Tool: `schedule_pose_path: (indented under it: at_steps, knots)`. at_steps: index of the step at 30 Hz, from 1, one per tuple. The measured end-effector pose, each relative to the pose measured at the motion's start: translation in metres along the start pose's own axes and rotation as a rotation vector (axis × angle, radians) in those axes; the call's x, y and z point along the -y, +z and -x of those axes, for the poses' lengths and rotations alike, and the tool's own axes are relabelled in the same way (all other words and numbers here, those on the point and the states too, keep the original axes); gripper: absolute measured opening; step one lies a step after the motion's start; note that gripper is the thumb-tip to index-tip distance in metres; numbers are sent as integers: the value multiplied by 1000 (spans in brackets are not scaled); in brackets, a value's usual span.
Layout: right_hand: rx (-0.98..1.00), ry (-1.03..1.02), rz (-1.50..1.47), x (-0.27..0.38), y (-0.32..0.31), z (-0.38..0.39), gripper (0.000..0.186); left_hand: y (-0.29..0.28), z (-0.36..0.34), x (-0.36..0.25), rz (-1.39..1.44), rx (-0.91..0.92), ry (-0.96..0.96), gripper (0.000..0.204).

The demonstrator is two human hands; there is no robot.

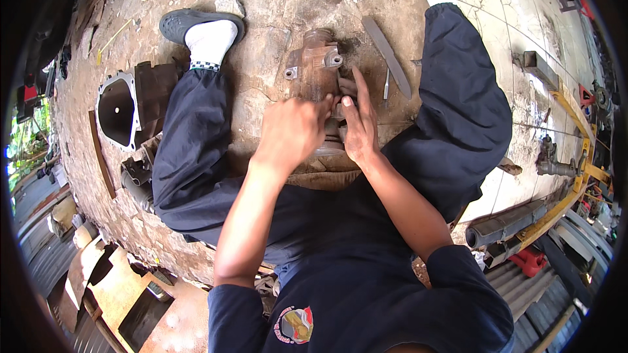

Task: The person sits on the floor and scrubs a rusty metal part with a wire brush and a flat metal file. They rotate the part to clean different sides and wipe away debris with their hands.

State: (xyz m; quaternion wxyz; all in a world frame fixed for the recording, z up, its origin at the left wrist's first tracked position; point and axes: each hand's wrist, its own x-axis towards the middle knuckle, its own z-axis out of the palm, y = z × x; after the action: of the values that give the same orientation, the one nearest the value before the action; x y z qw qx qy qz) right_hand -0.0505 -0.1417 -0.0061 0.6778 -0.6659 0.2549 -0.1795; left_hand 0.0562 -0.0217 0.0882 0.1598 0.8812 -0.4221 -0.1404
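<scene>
A rusty cast-metal housing (pixel 313 68) with bolt lugs lies on the ground between my spread legs. My left hand (pixel 291 132) is curled over its near left part, with the thumb and fingers drawn together at the middle. Whatever they pinch is too small or hidden to name. On the housing's near right side is my right hand (pixel 358 127), its index finger stretched out and its thumb up close to the left fingertips. Below the hands, a round metal end (pixel 329 147) of the housing shows. Right of the housing lies a long flat file-like bar (pixel 387 55), beside a thin screwdriver-like rod (pixel 386 84).
A hollow metal casing (pixel 154 101) stands left of my left leg, near a narrow strip (pixel 101 157). At right are a yellow metal frame (pixel 575 186), a dark pipe (pixel 500 225) and a red object (pixel 528 260). A stone (pixel 229 4) sits by my left shoe.
</scene>
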Motion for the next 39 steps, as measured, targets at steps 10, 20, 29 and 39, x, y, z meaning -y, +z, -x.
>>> schedule_pose_path:
  at_steps: [10,20,29,39]
  knots:
    - [-140,-37,94,-3,-18,-15,51,40,74,28,920,-291,-632,31]
    - [236,-308,496,94,-27,-3,39,19,64,17,1020,-272,-409,26]
    - [370,-298,539,101,-18,-7,33,12,61,25,948,-327,-309,24]
    - [407,-140,388,85,-16,4,18,12,68,28,1282,-250,-313,31]
